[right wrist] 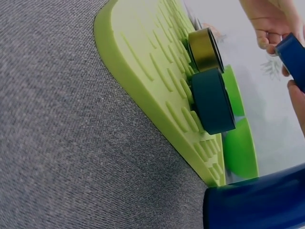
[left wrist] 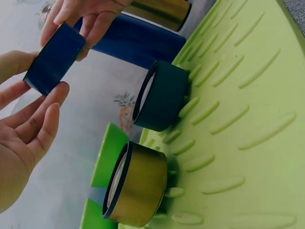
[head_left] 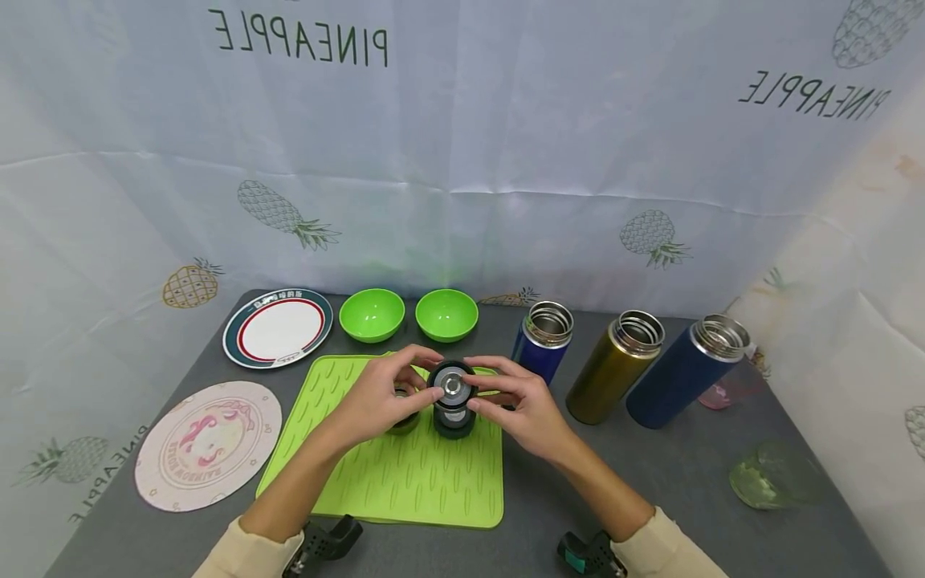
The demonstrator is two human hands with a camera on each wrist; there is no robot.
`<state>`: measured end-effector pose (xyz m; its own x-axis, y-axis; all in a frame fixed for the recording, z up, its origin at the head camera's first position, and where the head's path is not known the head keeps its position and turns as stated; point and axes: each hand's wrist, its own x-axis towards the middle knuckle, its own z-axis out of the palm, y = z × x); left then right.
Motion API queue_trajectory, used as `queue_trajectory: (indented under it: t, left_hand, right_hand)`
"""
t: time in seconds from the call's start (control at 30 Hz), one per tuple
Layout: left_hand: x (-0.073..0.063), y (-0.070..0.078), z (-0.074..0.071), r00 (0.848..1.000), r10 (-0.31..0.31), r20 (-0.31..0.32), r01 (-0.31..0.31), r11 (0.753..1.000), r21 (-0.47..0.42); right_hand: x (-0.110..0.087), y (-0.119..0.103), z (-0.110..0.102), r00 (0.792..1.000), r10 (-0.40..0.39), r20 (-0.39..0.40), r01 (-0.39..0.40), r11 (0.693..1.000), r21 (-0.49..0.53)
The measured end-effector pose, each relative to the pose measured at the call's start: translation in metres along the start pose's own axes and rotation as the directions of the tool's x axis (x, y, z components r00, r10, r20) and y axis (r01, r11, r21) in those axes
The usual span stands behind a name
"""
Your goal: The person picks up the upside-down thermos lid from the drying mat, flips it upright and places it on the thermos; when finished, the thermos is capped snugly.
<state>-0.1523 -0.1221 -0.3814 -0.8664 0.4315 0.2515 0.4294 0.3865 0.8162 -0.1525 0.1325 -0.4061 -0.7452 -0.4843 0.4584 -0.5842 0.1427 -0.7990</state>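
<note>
From my end of the feed I can see the person's left hand (head_left: pixel 389 392) and right hand (head_left: pixel 523 399) both pinching one blue lid (left wrist: pixel 56 59), thumbs and fingertips set round its edge, the left at nine o'clock and the right at three. The lid is held up off the yellow-green mat (head_left: pixel 412 490), and in the head view I get its grey inner face with a bright metal middle inside a dark ring. Taking that lid as the centre of my dial, a dark teal lid (left wrist: pixel 164 95) sits on the mat at six o'clock, and a gold lid (left wrist: pixel 140 186) sits there too at eight (the left hand covers part of it in the head view, though the left wrist camera shows me more). Further out I have a green bowl (head_left: pixel 446 315) at twelve and a second green bowl (head_left: pixel 372 315) at ten, with a dark-rimmed white plate (head_left: pixel 278 331) between nine and ten and a pale pink disc (head_left: pixel 208 445) between eight and nine. At two o'clock stands a violet-blue bottle (head_left: pixel 538 353), and out along three come a gold bottle (head_left: pixel 603 381) and then a navy bottle (head_left: pixel 672 381), all three with bare threaded mouths; past them, between three and four, I make out a clear tumbler (head_left: pixel 766 482)
</note>
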Motion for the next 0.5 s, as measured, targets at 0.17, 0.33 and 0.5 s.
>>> queue_trajectory:
  t: [0.17,0.33,0.5]
  left_hand:
    - [0.0007,-0.0009,-0.0002,1.000,-0.023,0.007,0.023,0.999,-0.025]
    - [0.0005,-0.0010,-0.0008,1.000,-0.014,-0.009,0.013,0.999,-0.035]
    - [-0.0006,0.0008,-0.0018,0.999,0.004,-0.039,-0.004,1.000,0.006]
  right_hand:
    - [0.0000,0.0004,0.0001,1.000,-0.009,-0.003,0.009,1.000,-0.003]
    - [0.0000,0.0008,0.0008,1.000,0.002,-0.005,-0.002,1.000,-0.023]
    - [0.0009,0.0013,0.0011,1.000,-0.007,-0.006,0.007,1.000,-0.026]
